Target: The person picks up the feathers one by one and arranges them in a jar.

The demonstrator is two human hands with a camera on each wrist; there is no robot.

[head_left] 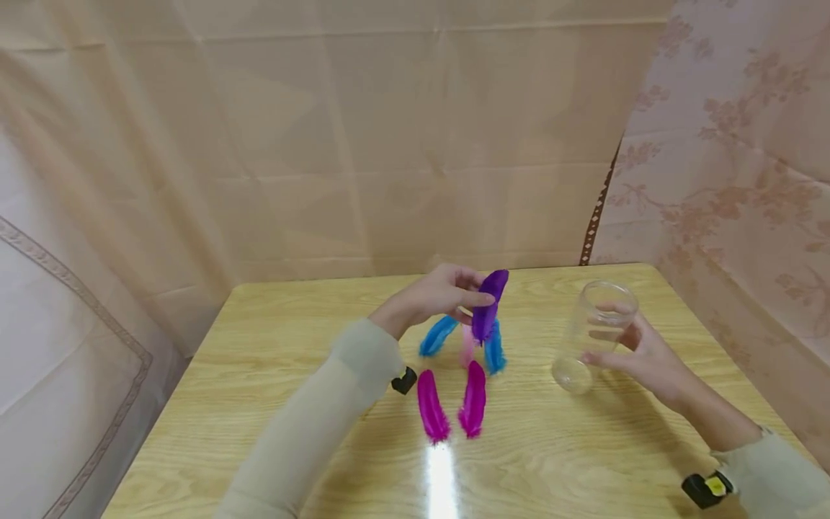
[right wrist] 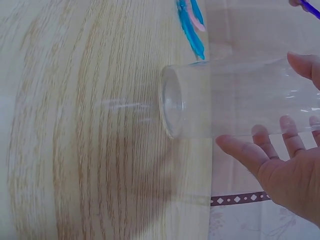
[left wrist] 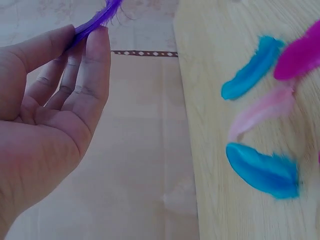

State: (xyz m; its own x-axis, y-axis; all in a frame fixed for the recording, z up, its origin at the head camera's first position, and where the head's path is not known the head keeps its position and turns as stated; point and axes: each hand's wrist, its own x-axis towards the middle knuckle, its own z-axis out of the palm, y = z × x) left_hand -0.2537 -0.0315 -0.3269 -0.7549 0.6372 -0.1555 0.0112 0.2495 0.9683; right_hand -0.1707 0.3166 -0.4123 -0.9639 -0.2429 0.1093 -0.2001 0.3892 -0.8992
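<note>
Feather transfer, apparently: the left hand (head_left: 441, 296) pinches a purple feather (head_left: 490, 306) above the desk (head_left: 272, 339); the right hand (head_left: 651, 362) grips a clear cylindrical jar (head_left: 578, 328), well apart. The next move likely calls for aligning both.

From afar I see a light wood-grain table (head_left: 551, 440) with two blue feathers (head_left: 438, 336), a pink feather (head_left: 467, 349) between them, and two magenta feathers (head_left: 474, 400) nearer the viewpoint.

Six feathers (head_left: 433, 407), one jar (head_left: 581, 333)
</note>
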